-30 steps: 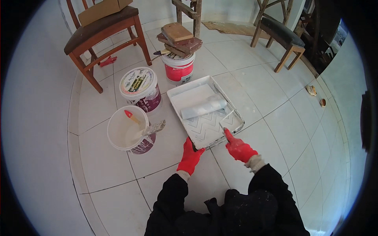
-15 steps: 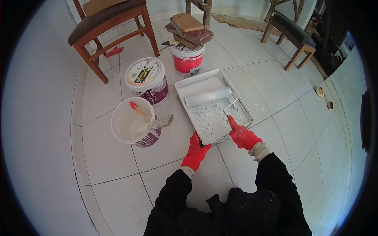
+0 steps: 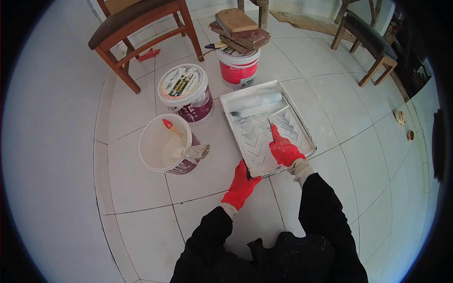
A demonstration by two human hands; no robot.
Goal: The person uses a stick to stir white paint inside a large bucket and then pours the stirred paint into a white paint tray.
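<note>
A white paint tray (image 3: 258, 153) with a zigzag-ribbed floor lies on the tiles in front of me, smeared with white paint. My left hand (image 3: 239, 189), in a red glove, is closed on its near left corner. My right hand (image 3: 286, 150), gloved the same way, is wrapped round the handle of a paint roller, index finger stretched along the wire frame; the grip itself is hidden under the glove. The wet white roller sleeve (image 3: 257, 101) lies across the far, deeper end of the tray.
Left of the tray stands an open bucket (image 3: 147, 159) of white paint holding a red-handled brush (image 3: 171, 126) and a paint-crusted tool (image 3: 196, 151). Behind it are a lidded bucket (image 3: 200, 104) and a red-banded bucket (image 3: 238, 73) stacked with bricks (image 3: 245, 35). Chairs (image 3: 141, 28) stand farther back.
My right hand has pushed the roller away from me, from the middle of the tray to its far end. My left hand keeps its hold on the tray corner. The view has shifted slightly.
</note>
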